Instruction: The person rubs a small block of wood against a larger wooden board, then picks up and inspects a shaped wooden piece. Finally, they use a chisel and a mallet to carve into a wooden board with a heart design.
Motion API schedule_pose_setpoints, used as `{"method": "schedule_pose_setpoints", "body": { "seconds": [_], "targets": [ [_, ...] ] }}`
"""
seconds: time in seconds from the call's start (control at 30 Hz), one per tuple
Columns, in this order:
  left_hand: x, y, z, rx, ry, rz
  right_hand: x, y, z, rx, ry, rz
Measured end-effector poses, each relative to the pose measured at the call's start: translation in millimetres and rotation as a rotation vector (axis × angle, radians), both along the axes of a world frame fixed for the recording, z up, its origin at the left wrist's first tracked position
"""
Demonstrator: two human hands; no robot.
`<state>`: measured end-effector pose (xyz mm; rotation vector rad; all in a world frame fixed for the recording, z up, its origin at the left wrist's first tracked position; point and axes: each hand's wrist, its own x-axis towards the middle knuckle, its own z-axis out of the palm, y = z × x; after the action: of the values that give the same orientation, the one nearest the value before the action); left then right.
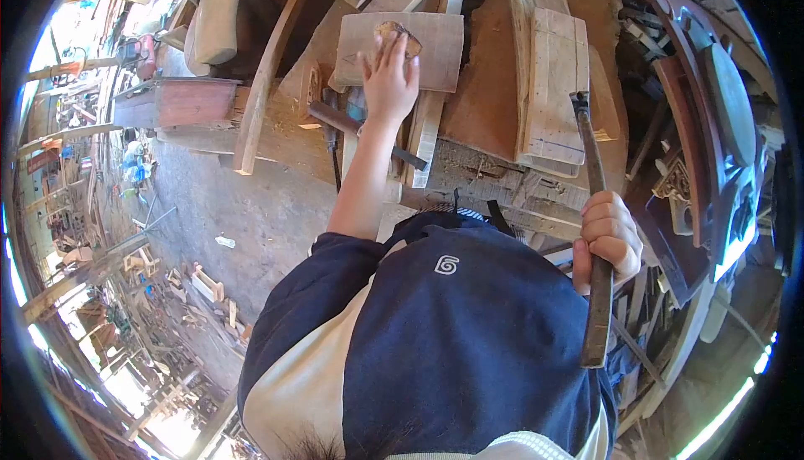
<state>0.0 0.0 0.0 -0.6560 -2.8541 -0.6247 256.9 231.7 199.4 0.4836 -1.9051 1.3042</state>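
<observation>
My left hand [390, 75] reaches forward with its fingers stretched out and spread. Its fingertips lie over a small brown rounded wood piece [408, 40], which is partly covered by them. Beneath is a pale rectangular wooden board [442, 51] with pencil-like marks on it. On the right, my right hand [610, 241] is closed around the long wooden handle of a hammer [596, 313]. The hammer's small dark metal head points away from me, over the edge of a stack of curved wooden blocks [557, 83].
A dark flat bar [322, 114] and a tool with a dark handle [330, 140] lie beside my left forearm. A long wooden strip [272, 75] slants at the left of the workbench. Curved wood parts [729, 100] stand at the far right. Timber litters the floor [222, 209].
</observation>
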Motion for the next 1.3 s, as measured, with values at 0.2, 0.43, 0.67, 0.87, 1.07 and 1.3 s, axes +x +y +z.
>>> {"method": "schedule_pose_setpoints", "body": {
  "seconds": [0.2, 0.43, 0.67, 0.87, 1.07, 1.3],
  "targets": [
    [-22, 32, -9, 0.014, 0.068, -0.056, 3, 4, -3, -0.019, 0.043, -0.016],
    [1, 8, -9, -0.094, 0.067, -0.087, 13, 15, -5, -0.069, 0.048, -0.016],
    [-15, -4, -8, -0.114, 0.023, -0.062, 2, 14, 2, -0.036, 0.009, 0.043],
    [-42, 1, -10, -0.146, -0.016, 0.011, -2, 14, 3, -0.044, -0.009, 0.07],
    [-3, 16, -4, -0.138, 0.079, -0.108, 4, 26, 5, 0.026, -0.038, 0.111],
    [9, 11, -15, -0.178, 0.149, -0.008, 4, 29, 8, 0.005, -0.065, 0.117]
  ]
}}
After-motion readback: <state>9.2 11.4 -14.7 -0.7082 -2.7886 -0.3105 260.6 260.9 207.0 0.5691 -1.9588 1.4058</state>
